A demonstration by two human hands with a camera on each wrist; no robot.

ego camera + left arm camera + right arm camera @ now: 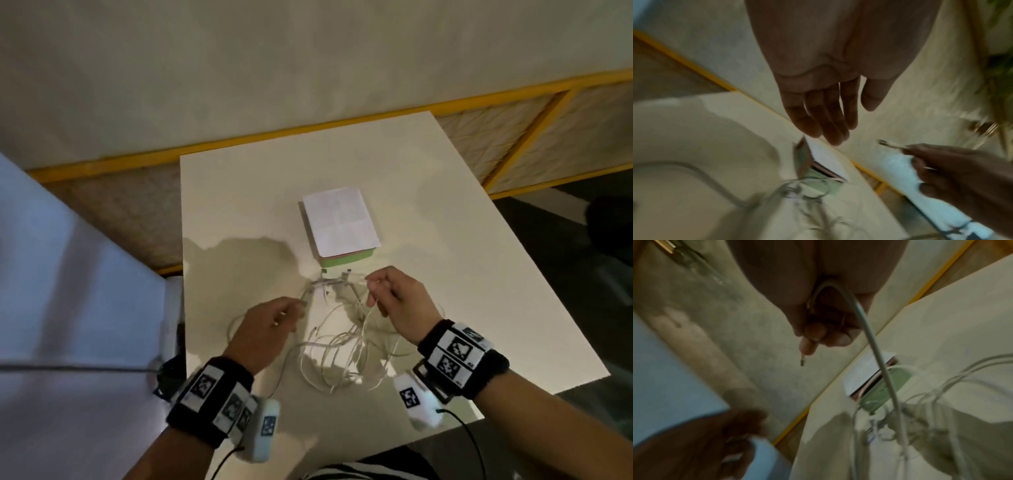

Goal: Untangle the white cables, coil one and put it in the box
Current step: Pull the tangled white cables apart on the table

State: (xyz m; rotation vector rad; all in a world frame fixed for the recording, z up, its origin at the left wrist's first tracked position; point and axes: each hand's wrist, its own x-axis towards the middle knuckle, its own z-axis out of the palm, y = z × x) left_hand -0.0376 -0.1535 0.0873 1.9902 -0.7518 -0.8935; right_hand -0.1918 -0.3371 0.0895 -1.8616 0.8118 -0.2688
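A thin white cable end (803, 361) was pinched in the right hand (397, 301) grip, presumably to draw it free; the left hand (265, 330) hung open. The tangled white cables (342, 349) lay at lower centre on the pale tabletop (445, 274), just below the closed green, white-lidded box (342, 226).

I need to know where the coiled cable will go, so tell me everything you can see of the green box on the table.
The green box sits near the middle of the white table, just beyond the tangle of white cables. It is small and rectangular with pale green sides, seemingly card or plastic. A white sheet of paper lies across its top and hides the inside; the wrist views show a dark gap beneath it. Neither hand touches the box; whether cable ends touch its near side cannot be told.
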